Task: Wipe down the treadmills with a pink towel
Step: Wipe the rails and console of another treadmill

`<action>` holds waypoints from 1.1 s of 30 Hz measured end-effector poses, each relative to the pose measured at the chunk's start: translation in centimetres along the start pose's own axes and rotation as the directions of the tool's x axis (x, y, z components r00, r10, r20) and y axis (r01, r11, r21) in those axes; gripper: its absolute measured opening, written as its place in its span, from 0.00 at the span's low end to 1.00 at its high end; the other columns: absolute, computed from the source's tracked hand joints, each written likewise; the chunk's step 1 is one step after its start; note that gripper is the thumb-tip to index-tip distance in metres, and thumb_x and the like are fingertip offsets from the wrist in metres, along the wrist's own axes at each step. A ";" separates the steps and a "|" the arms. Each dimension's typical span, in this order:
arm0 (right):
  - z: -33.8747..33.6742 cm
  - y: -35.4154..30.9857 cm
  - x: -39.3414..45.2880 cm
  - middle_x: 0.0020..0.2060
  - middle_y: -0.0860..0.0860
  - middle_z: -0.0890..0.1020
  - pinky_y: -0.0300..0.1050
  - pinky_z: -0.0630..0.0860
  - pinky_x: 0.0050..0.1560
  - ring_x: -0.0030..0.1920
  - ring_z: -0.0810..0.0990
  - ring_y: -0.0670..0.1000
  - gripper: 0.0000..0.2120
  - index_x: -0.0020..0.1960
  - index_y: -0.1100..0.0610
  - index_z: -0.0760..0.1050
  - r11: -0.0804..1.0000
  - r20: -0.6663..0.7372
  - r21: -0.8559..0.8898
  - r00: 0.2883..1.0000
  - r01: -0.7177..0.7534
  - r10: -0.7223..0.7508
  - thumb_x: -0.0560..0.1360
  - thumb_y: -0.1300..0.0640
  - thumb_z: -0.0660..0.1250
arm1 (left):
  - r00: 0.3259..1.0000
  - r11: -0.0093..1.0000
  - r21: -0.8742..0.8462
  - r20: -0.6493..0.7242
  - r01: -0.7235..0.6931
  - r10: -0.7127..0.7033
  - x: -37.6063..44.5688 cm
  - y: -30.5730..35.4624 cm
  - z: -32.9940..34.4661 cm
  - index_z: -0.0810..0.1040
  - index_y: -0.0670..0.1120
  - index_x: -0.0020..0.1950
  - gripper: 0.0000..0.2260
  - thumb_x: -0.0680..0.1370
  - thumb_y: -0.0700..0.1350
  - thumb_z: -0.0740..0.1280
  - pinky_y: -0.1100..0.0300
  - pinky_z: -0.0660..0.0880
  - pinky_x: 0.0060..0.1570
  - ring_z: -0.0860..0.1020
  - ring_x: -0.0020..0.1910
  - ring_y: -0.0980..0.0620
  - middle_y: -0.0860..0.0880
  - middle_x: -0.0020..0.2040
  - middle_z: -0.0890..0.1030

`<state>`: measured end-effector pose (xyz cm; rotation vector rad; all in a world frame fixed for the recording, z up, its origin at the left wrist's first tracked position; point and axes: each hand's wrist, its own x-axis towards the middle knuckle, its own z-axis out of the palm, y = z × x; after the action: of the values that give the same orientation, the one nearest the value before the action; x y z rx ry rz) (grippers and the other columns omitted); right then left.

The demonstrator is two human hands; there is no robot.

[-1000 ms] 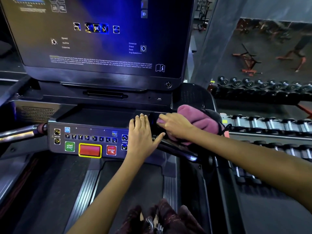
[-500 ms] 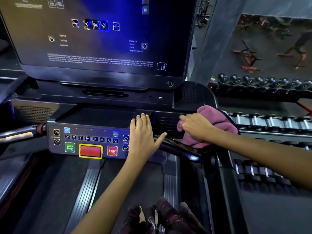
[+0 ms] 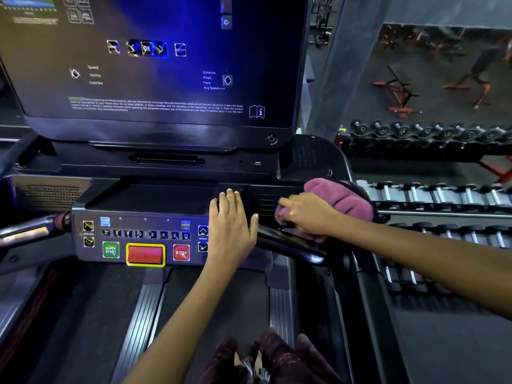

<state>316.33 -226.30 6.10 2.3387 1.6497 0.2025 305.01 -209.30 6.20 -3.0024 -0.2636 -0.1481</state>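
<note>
Gym floor, treadmill [image 3: 194,314] belt running under the camera. Left hand [image 3: 231,225] lies flat, fingers straight, on the right end of the control panel [image 3: 133,239], beside the speed arrows. Just right of it, the right hand [image 3: 307,214] grips the bunched pink towel [image 3: 343,200] against the console's right side. Beyond, the dark screen [image 3: 155,65] glows blue; dumbbell racks [image 3: 443,195] line the right.
</note>
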 end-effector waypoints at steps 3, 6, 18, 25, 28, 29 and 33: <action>0.1 0.6 -0.6 0.33 0.49 0.77 0.41 0.70 0.25 0.27 0.75 0.50 0.09 0.28 0.52 0.76 0.998 0.093 -0.046 0.995 0.038 -0.033 0.59 0.60 0.75 | 1.000 1.000 0.020 -0.015 0.005 -0.005 0.1 0.1 0.0 0.74 0.36 0.65 0.28 0.77 0.52 0.46 0.48 0.69 0.61 0.75 0.59 0.43 0.39 0.62 0.77; 0.3 -0.8 1.1 0.34 0.51 0.78 0.41 0.70 0.25 0.28 0.76 0.51 0.05 0.31 0.55 0.77 0.998 0.009 -0.026 0.999 0.051 -0.051 0.65 0.59 0.69 | 1.000 0.999 0.030 -0.023 0.009 -0.009 0.2 0.2 0.1 0.73 0.37 0.65 0.28 0.77 0.51 0.46 0.49 0.68 0.61 0.75 0.60 0.43 0.40 0.63 0.76; -1.0 1.7 -1.5 0.52 0.50 0.75 0.49 0.70 0.43 0.48 0.76 0.54 0.07 0.49 0.50 0.79 0.999 0.321 0.010 0.946 0.032 -0.033 0.73 0.54 0.63 | 0.996 1.000 0.013 -0.089 0.014 -0.013 0.2 0.1 0.2 0.76 0.35 0.61 0.27 0.77 0.51 0.49 0.47 0.71 0.58 0.77 0.57 0.41 0.38 0.59 0.78; -5.9 5.6 -1.8 0.51 0.53 0.81 0.44 0.68 0.37 0.51 0.80 0.57 0.10 0.52 0.52 0.81 0.893 0.369 -0.092 0.818 -0.440 0.441 0.73 0.54 0.64 | 0.996 1.000 0.020 -0.084 0.010 -0.009 0.2 0.1 0.1 0.76 0.36 0.62 0.27 0.77 0.52 0.48 0.48 0.71 0.59 0.77 0.58 0.42 0.39 0.60 0.78; -7.1 8.7 -3.1 0.49 0.51 0.82 0.43 0.72 0.39 0.49 0.81 0.56 0.11 0.52 0.48 0.82 0.873 0.454 -0.091 0.760 -0.480 0.465 0.71 0.54 0.66 | 0.995 1.000 0.005 -0.102 0.005 -0.004 0.2 0.0 0.3 0.76 0.35 0.62 0.27 0.77 0.52 0.48 0.48 0.71 0.58 0.77 0.57 0.42 0.38 0.59 0.78; -7.3 9.4 -3.7 0.48 0.50 0.82 0.43 0.73 0.38 0.48 0.81 0.55 0.11 0.50 0.47 0.82 0.885 0.460 -0.099 0.768 -0.454 0.445 0.70 0.55 0.66 | 0.994 1.000 0.004 -0.109 0.006 -0.005 0.2 0.0 0.4 0.76 0.35 0.61 0.27 0.77 0.51 0.49 0.47 0.71 0.58 0.77 0.57 0.41 0.38 0.59 0.78; -7.6 11.2 -5.1 0.39 0.48 0.78 0.45 0.69 0.32 0.41 0.78 0.55 0.07 0.38 0.49 0.80 0.965 0.242 -0.217 0.950 -0.144 0.196 0.65 0.61 0.68 | 0.993 1.000 -0.008 -0.121 0.010 -0.011 0.4 0.2 0.6 0.76 0.34 0.61 0.26 0.77 0.51 0.50 0.46 0.68 0.58 0.77 0.56 0.39 0.37 0.59 0.78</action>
<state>322.61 -233.58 16.91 2.2459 1.2450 0.0811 305.48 -209.34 5.66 -2.9846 -0.2663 -0.3313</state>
